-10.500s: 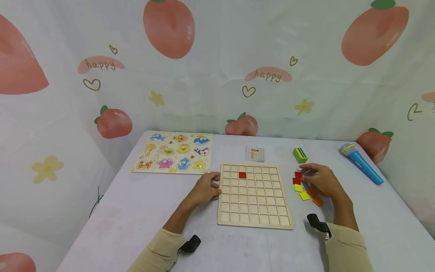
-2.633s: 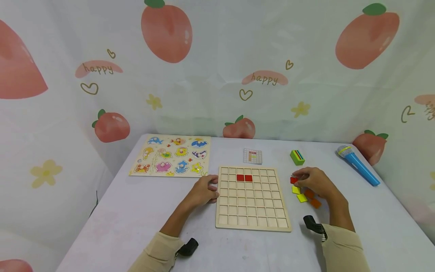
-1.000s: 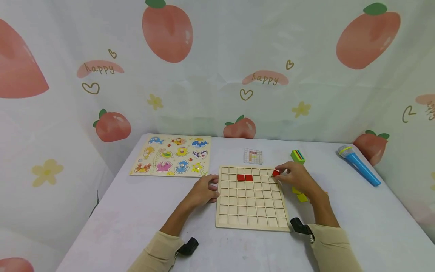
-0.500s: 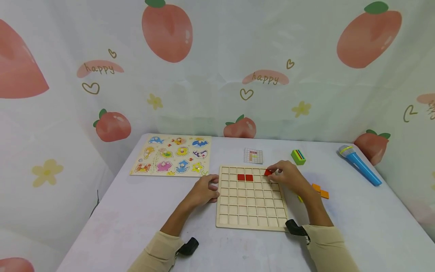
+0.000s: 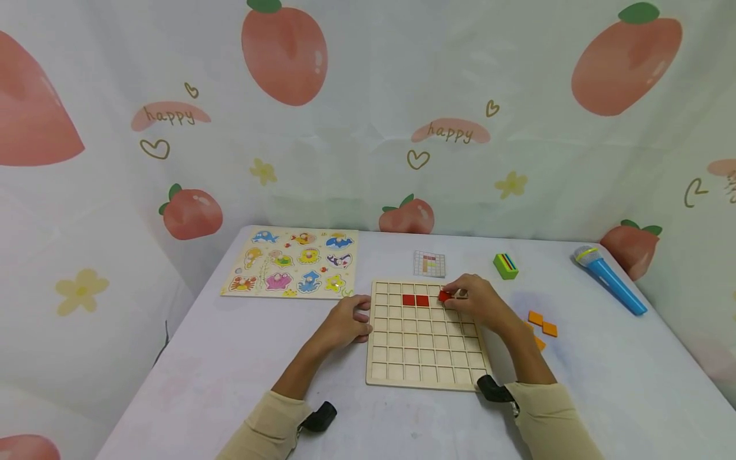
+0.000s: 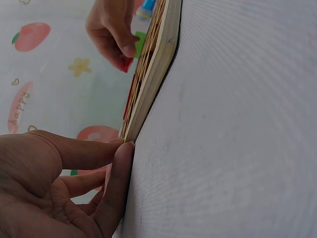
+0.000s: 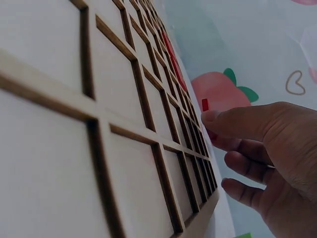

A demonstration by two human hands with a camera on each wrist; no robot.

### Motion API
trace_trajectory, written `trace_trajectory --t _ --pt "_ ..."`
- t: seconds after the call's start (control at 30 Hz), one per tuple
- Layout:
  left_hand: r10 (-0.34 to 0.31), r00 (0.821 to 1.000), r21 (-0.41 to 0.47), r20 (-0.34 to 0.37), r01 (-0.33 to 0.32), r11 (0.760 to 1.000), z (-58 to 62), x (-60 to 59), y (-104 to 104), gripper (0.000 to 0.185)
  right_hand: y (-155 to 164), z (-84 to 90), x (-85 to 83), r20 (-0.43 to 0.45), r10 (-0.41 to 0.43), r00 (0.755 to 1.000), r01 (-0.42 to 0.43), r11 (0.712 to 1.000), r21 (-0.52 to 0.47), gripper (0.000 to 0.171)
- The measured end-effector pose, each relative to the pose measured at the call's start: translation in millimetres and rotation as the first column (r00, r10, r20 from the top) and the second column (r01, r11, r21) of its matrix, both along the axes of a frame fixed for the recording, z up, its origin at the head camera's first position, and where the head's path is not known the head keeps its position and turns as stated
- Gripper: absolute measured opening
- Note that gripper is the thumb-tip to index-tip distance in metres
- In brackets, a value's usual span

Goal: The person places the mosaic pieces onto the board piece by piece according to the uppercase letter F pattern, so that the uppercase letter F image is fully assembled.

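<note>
A wooden grid board [image 5: 427,358] lies flat on the table, with two red tiles [image 5: 415,300] set side by side in its second row. My right hand [image 5: 473,299] pinches a third red tile [image 5: 444,296] over the board, just right of those two; the right wrist view shows that tile [image 7: 205,104] at my fingertips above the grid [image 7: 124,148]. My left hand [image 5: 349,321] rests against the board's left edge, its fingers curled at the edge [image 6: 148,94].
Orange tiles [image 5: 543,323] lie on the table right of the board. A small pattern card [image 5: 429,263], a green block [image 5: 505,266] and a blue toy microphone [image 5: 611,278] sit further back. An animal peg puzzle [image 5: 294,262] lies at the back left.
My right hand has carried the red tile leftward from the board's right edge to beside the two placed tiles. The left hand has stayed put.
</note>
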State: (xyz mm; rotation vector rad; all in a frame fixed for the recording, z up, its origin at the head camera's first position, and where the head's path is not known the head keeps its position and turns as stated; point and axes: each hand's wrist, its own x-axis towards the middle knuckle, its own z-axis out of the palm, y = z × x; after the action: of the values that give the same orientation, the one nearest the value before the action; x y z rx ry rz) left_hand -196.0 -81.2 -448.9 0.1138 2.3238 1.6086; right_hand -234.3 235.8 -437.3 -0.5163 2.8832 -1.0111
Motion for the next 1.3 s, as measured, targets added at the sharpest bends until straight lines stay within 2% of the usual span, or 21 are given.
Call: trace_trajectory --t 0.43,0.9,1.3 --pt "-0.005 1.0 0.001 0.003 0.005 1.0 -1.4 -1.5 0 0.066 -11 -4.3 -0.2 0.014 0.049 0.999 -0.049 0.999 0.022 0.029" --pt "-0.007 1.0 -0.007 -0.003 0.007 1.0 -2.6 -1.3 -1 0.067 -12 -5.1 1.2 0.021 0.0 1.0 -0.001 1.0 0.029 0.027" --pt "-0.003 1.0 0.016 -0.014 0.003 1.0 -1.5 0.0 -1 0.067 -12 -3.9 1.9 0.029 0.016 0.999 -0.016 1.0 0.009 0.028"
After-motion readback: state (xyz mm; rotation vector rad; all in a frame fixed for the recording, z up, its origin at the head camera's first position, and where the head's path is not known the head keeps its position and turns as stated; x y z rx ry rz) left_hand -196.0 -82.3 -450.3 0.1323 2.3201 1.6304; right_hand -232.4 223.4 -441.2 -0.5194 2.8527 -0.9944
